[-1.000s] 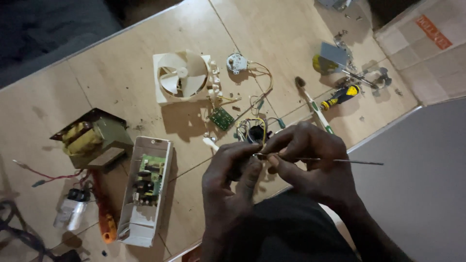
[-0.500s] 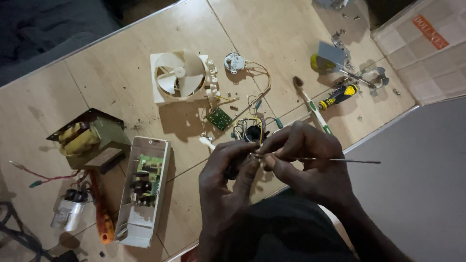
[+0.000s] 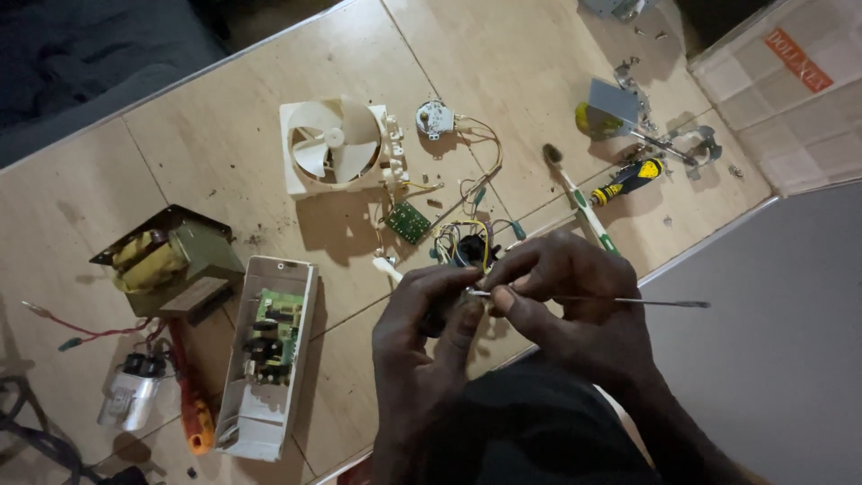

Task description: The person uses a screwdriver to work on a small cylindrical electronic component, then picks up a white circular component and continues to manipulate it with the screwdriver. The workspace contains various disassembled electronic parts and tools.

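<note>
Spread across a pale wooden table: a white open casing with a green circuit board at lower left, a brown transformer with yellow windings beside it, a white fan in its square frame further up, a yellow-and-black screwdriver to the right. Over the table's near edge, left hand curled round a small dark part with yellow and green wires, fingers closed on it. Just beside and touching, right hand pinched shut on a thin metal rod, far end sticking out rightward, near tip meeting the dark part.
</note>
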